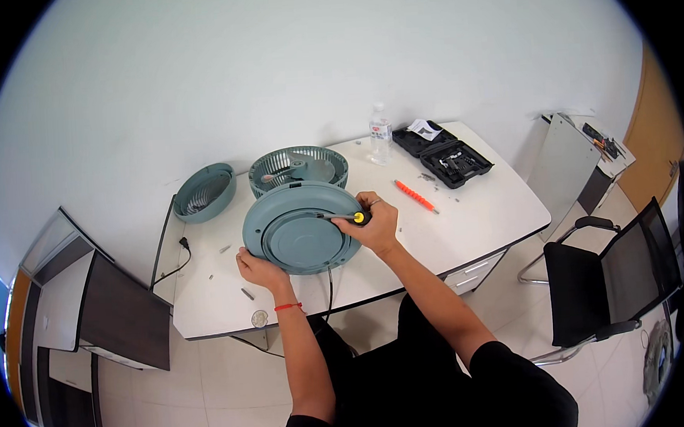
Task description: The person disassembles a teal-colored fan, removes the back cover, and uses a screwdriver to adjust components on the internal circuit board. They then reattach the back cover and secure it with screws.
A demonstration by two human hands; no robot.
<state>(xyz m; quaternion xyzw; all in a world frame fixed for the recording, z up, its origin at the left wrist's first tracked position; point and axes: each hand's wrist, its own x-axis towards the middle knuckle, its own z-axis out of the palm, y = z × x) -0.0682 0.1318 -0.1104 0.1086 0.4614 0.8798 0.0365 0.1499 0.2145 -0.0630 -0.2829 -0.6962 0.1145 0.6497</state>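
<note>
A round grey-green fan base [301, 243] is held tilted above the near part of the table, its recessed disc toward me. My left hand [261, 270] grips its lower left rim, fingers partly hidden behind it. In my right hand [375, 218] is a screwdriver [344, 216] with a black and yellow handle, its shaft pointing left across the base's face. Whether the tip sits in a screw is too small to tell. Behind the base stands the fan housing [320, 168] with blades inside, and left of it a round grille cover [205, 193]. A dark cord [330, 287] hangs from the base.
On the white table [466, 215] are a clear bottle [380, 136], an open black tool case [451, 160], an orange-red flexible shaft [416, 197] and a small round dish [260, 318]. A plug [183, 243] lies at left. A black chair [585, 286] stands at right.
</note>
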